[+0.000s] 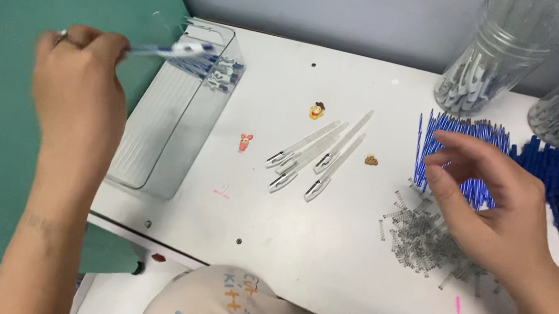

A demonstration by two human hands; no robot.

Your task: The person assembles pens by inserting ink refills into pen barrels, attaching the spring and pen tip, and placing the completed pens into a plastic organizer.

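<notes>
The left hand (pixel 78 84) pinches a finished pen (pixel 173 50) and holds it over the clear plastic bin (pixel 148 136), where a few pens (pixel 222 73) already lie at the far end. The pen looks blurry, so I think it is just being dropped in. In the middle of the white table (pixel 296 242) lie some clear pen shells (pixel 317 157). Further right, the right hand (pixel 492 206) hovers with fingers spread apart and holding nothing, just above the thin blue refills (pixel 462 134) and the heap of tiny springs (pixel 423 239). It likely needs one careful pinch to pick a single refill or spring.
</notes>
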